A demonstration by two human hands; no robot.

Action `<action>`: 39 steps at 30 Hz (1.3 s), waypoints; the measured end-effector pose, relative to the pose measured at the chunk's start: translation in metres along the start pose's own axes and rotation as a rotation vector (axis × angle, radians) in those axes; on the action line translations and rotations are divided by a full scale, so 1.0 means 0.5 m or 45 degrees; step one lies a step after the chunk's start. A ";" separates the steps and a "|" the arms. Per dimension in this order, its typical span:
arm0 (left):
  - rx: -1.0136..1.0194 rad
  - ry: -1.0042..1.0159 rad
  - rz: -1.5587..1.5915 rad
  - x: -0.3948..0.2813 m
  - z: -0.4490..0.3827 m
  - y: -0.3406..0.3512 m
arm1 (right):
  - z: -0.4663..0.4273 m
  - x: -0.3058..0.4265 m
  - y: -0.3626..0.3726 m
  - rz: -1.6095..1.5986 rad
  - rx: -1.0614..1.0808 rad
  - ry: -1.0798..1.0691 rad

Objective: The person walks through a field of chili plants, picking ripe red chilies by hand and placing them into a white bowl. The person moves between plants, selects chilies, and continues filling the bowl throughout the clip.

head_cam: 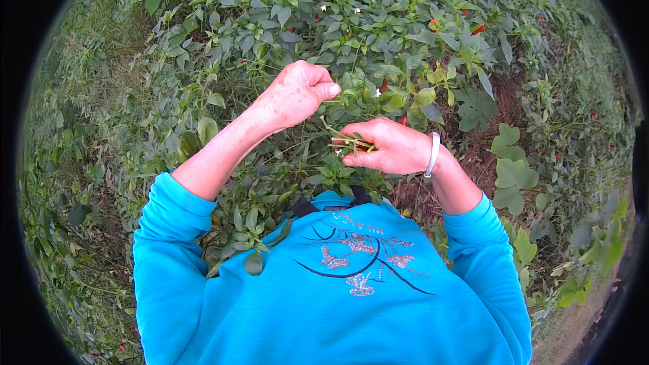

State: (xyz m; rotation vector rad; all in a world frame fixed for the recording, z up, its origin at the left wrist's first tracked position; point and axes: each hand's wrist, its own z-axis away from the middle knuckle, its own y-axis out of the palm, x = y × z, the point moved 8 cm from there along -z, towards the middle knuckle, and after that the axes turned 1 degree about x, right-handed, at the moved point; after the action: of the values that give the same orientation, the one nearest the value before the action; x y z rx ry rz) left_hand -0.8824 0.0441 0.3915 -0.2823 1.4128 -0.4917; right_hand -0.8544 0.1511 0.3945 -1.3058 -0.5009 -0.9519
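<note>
Just above the middle, my left hand (299, 92) is curled, its thumb laid against the bent forefinger at the leaves of a chili pepper plant (355, 83). Whether anything is pinched in it is hidden. To its lower right, my right hand (388, 146), with a silvery bangle (432, 154) on the wrist, holds a small bunch of picked chili peppers (362, 147). Their green stalks stick out to the left between thumb and fingers; a little red shows among them. A small white flower (378, 93) and a red chili (403, 120) on the plant are close above this hand.
Dense pepper plants (284, 15) with scattered red chilies (477, 29) spread ahead and to both sides. Broad lobed leaves (514, 175) and reddish-brown soil (507, 106) show at the right. Leafy stems (251, 235) lean against my blue shirt (284, 304).
</note>
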 end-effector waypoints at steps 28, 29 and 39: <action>-0.050 -0.322 -0.539 0.330 -0.067 -0.083 | -0.164 -0.107 -0.128 -1.530 -0.621 0.288; -0.079 -0.229 -0.397 0.323 -0.083 -0.075 | -0.183 -0.140 -0.115 -1.604 -0.643 0.286; -0.243 -0.555 -0.714 0.399 -0.186 -0.027 | -0.204 -0.304 0.030 -1.134 -0.639 0.780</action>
State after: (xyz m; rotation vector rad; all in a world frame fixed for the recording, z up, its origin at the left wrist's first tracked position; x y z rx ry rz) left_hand -0.9598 -0.0554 0.2106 -0.8991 0.9409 -0.7012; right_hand -0.9449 0.0996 0.2435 -1.1158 -0.3582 -2.2459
